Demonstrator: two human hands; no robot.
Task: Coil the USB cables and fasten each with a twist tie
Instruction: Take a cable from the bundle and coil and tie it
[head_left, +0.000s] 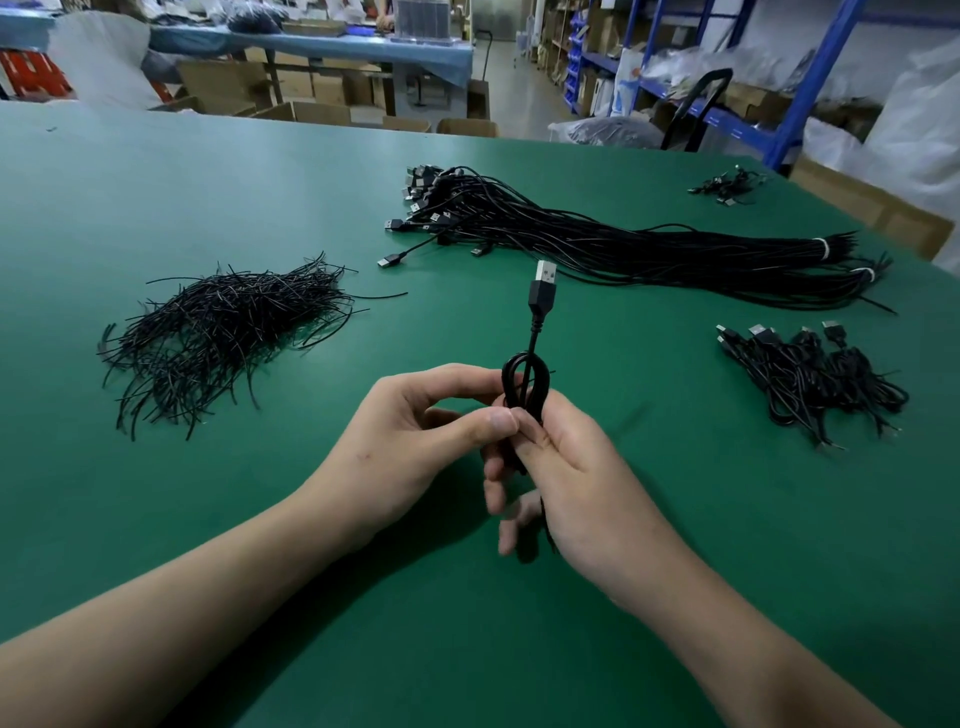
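1. A person's left hand (410, 441) and right hand (566, 467) meet over the near middle of a green table (208, 208). Between them they hold one black USB cable (524, 387) folded into a narrow coil.
2. The left thumb and forefinger are pinched on the coil's left side. The right hand's fingers are curled round its lower part, and the top loop stands above both hands.
3. The cable's plug (544, 288) rises upright on a straight stretch above the loop, metal end up, touching nothing.
4. To the left, a loose heap of black twist ties (223, 332) lies well apart from the hands. Only green surface shows between the heap and the left wrist.
5. Beyond the hands, a long bundle of uncoiled cables (623, 244) runs from fanned plugs at mid-table toward the right edge. White bands (821, 248) bind it at that end.
6. A pile of coiled cables (810, 374) sits to the right, near the table's right edge and well apart from the right hand. A smaller cluster (727, 184) lies by the far right corner.
7. Both forearms reach in from the near edge, with green surface showing on either side of them.
8. Whether a tie is already on the held coil cannot be told.
9. Past the far edge stand cardboard boxes (311, 111) and blue shelving (800, 104).
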